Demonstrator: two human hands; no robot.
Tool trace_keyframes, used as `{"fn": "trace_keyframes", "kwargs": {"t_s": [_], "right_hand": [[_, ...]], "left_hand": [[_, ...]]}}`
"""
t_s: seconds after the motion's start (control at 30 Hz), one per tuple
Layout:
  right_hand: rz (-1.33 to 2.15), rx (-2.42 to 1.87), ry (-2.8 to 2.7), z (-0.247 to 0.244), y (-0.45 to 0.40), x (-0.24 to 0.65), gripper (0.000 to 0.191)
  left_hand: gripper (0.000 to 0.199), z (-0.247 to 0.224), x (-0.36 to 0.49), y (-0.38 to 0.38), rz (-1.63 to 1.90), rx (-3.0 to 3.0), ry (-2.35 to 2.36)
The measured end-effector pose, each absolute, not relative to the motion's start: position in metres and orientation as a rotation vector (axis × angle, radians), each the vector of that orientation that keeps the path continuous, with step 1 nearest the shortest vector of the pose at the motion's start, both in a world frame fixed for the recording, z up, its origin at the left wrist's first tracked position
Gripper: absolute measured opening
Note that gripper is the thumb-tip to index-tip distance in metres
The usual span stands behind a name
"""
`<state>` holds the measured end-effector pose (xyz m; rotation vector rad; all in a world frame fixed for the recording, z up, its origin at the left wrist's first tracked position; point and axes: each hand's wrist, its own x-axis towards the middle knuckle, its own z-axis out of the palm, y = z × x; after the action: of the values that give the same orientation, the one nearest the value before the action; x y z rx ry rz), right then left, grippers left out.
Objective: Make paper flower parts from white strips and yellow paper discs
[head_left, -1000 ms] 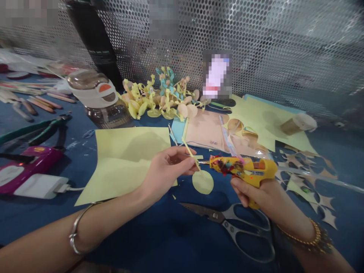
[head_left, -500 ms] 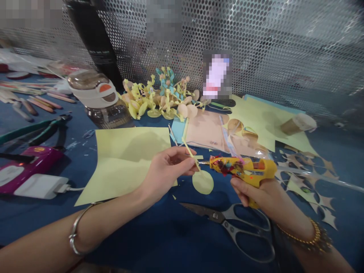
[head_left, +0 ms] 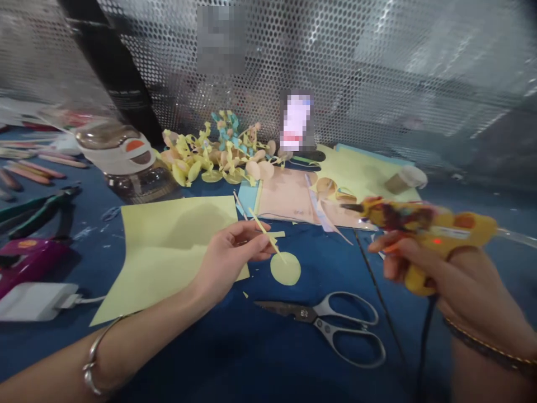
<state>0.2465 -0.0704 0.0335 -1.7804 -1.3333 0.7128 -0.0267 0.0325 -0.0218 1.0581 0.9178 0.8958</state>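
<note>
The person's left hand (head_left: 232,252) sits just below the middle of the frame, thumb and fingertips pressed together and pinching a thin yellow paper strip (head_left: 263,230), which slants down and to the right. The strip's lower end reaches toward a round yellow paper disc (head_left: 285,268), lying on the table (head_left: 210,358) just beyond the fingers. Under and beside the left hand lies a large pale yellow paper sheet (head_left: 168,240).

At the right of the frame, the right hand (head_left: 451,268) is wrapped around the grip of a yellow hot glue gun (head_left: 432,224) decorated with dark red patches. Its nozzle points left toward the strip, near it but not touching. A clear glue stick (head_left: 516,238) projects from the back, and a black cord (head_left: 425,341) hangs below. Motion blur makes the exact finger placement hard to read, though the fingers appear curled around the grip.

Steel scissors (head_left: 331,327) lie closed on the table below the disc. Toward the top middle stands a heap of yellow and blue paper flowers (head_left: 213,159), with a peach paper sheet (head_left: 285,196) to its lower right. A glass jar (head_left: 130,162) stands at upper left, and green-handled pliers (head_left: 37,210) lie at the left edge.
</note>
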Motion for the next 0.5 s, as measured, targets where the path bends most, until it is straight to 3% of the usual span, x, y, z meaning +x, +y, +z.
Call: {"fn": "trace_keyframes", "kwargs": {"t_s": [0.1, 0.23, 0.37, 0.5], "right_hand": [[0.658, -1.811, -1.261, 0.033, -0.097, 0.271, 0.039], [0.831, -2.131, -1.306, 0.009, -0.127, 0.292, 0.06], [0.711, -2.416, -1.356, -0.024, -0.136, 0.304, 0.061], [0.665, -2.384, -1.351, -0.037, -0.113, 0.333, 0.057]], "left_hand": [[0.019, -0.021, -0.027, 0.032, 0.887, 1.052, 0.933], [0.022, -0.02, -0.025, 0.032, 0.883, 1.034, 0.947], [0.025, -0.021, -0.022, 0.031, 0.887, 1.01, 0.972], [0.026, -0.022, -0.02, 0.029, 0.888, 1.005, 0.963]]}}
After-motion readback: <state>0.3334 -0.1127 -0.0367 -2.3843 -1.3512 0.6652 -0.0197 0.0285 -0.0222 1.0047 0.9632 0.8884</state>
